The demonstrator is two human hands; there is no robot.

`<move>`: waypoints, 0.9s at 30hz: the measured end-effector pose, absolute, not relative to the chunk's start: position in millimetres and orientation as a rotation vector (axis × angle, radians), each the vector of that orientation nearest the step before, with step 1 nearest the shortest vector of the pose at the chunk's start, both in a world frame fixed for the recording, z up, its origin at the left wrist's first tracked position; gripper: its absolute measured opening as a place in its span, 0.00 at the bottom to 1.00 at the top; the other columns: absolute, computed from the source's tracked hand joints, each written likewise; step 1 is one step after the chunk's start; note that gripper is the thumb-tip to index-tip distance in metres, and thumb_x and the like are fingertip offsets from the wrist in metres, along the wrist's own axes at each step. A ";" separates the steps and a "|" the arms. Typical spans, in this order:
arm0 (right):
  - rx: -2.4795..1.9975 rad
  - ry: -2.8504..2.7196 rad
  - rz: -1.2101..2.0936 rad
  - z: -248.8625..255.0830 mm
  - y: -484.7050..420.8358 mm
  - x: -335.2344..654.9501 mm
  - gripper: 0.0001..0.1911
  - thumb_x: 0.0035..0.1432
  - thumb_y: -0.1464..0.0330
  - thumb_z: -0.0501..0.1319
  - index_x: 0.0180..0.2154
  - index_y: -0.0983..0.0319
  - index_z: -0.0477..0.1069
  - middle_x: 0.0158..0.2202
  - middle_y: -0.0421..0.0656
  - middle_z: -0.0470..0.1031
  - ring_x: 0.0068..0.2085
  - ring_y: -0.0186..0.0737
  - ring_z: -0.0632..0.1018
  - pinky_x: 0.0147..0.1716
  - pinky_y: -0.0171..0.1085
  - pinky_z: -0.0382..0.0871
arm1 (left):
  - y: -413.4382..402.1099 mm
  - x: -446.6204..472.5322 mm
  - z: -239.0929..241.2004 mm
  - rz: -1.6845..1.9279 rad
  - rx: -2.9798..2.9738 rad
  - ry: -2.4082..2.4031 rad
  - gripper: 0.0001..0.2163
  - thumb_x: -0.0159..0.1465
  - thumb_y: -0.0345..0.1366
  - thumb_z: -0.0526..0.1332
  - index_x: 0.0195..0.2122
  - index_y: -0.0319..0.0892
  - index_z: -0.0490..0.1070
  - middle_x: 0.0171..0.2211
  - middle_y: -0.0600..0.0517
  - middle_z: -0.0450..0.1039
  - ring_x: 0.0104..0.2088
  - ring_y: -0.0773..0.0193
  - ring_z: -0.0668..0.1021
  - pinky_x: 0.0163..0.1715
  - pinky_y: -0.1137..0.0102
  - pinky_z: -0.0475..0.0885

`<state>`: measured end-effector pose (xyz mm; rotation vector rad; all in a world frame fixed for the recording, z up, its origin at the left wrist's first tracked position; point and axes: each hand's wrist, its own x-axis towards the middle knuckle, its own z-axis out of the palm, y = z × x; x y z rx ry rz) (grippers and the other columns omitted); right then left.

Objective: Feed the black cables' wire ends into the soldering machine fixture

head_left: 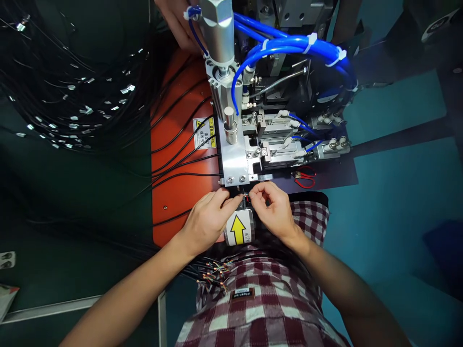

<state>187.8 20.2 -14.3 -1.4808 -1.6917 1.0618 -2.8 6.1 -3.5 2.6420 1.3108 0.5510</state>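
My left hand [209, 222] is closed in a pinch at the front edge of the metal machine [234, 164]. A black cable [171, 218] runs over the orange plate and disappears under this hand. Opposite it, my right hand [275, 211] pinches with thumb and forefinger. Between the fingertips show thin wires [247, 196], one of them red; their far ends are hidden by the fingers. Just below the hands is a label with a yellow arrow [238, 230] pointing toward the machine.
Several black cables cross the orange plate [181, 190] into the machine's left side. Blue air tubes [289, 46] arch above. Red-handled cutters [304, 177] lie at the right. Bundled cables with stripped ends [213, 274] rest by the lap. Another person's hand [179, 21] is behind the machine.
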 end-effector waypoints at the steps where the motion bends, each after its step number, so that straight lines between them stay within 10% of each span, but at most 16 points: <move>1: -1.466 -1.697 1.055 -14.2 20.2 187.8 0.06 0.61 0.69 0.57 0.31 0.61 0.69 0.29 0.41 0.70 0.28 0.35 0.69 0.30 0.35 0.65 | 6.0 -3.0 -3.7 0.548 2.643 1.308 0.14 0.66 0.28 0.52 0.49 0.35 0.72 0.31 0.45 0.68 0.32 0.61 0.72 0.30 0.67 0.73; 27: -1.600 -1.586 1.261 -16.8 18.4 189.1 0.07 0.62 0.67 0.55 0.31 0.61 0.68 0.27 0.39 0.70 0.26 0.34 0.68 0.26 0.33 0.62 | 6.0 -4.9 -4.9 0.583 2.591 1.282 0.14 0.65 0.27 0.52 0.48 0.35 0.72 0.33 0.44 0.71 0.33 0.59 0.74 0.32 0.65 0.74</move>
